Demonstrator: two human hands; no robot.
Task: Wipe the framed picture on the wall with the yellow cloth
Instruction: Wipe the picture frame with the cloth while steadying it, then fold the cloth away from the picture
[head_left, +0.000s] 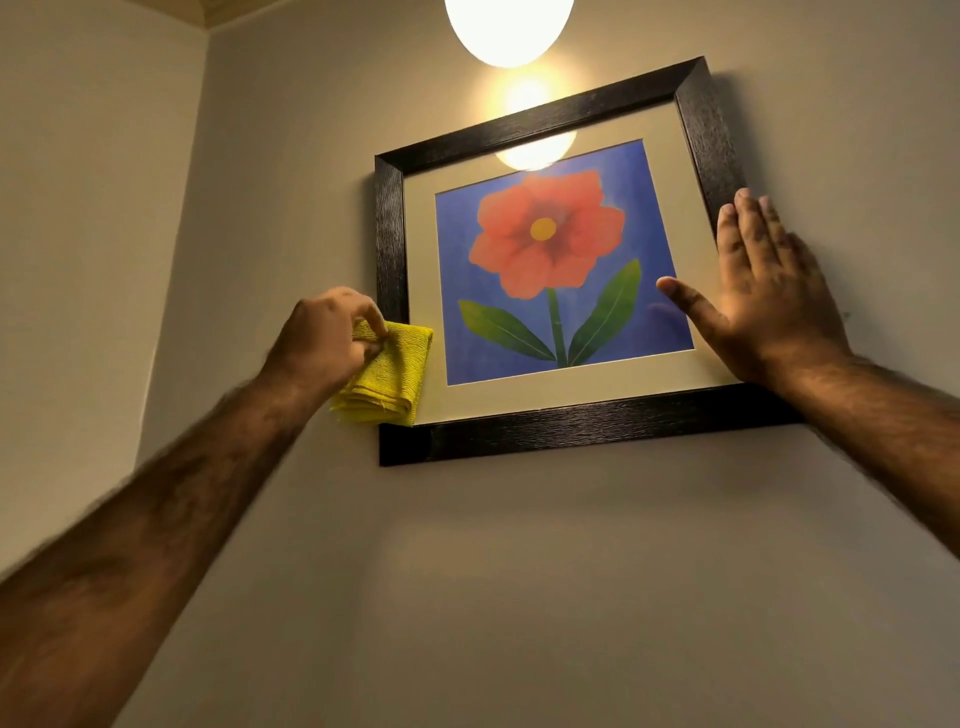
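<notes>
A framed picture (561, 119) hangs tilted on the beige wall: a black wooden frame, a cream mat, and a red flower with green leaves on blue. My left hand (324, 338) is shut on a folded yellow cloth (387, 376), which lies against the frame's lower left corner and covers part of the left rail. My right hand (763, 296) is open and flat, fingers pointing up, resting on the frame's right side with the thumb over the glass.
A lit globe lamp (509, 26) hangs above the picture and is mirrored in the glass. A wall corner (202, 156) runs down on the left. Bare wall (519, 597) stretches below the frame.
</notes>
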